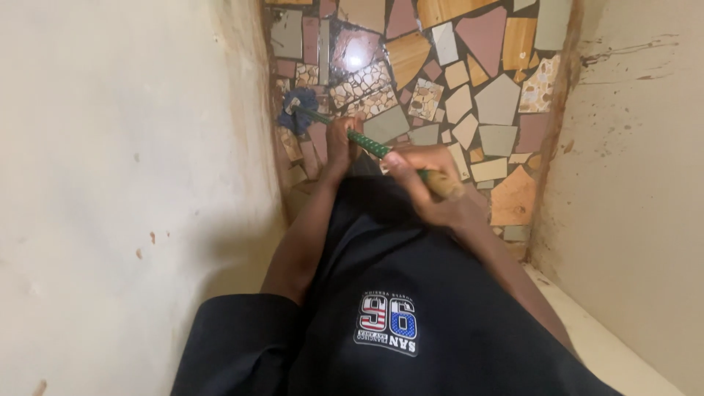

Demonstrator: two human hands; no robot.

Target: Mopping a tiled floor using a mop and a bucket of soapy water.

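I look down a narrow passage at a mop. Its dark blue head (297,110) rests on the mosaic tile floor (484,95) close to the left wall. A green patterned handle (367,141) runs from it toward me and ends in a bare wooden tip (446,183). My left hand (339,143) grips the handle lower down, nearer the mop head. Near the wooden end, my right hand (422,180) is closed around the handle. My dark shirt fills the bottom of the view.
A cream wall (125,183) stands close on the left and another (638,183) on the right, with brown stains near its base. A pale raised ledge (609,337) runs along the right wall at the bottom.
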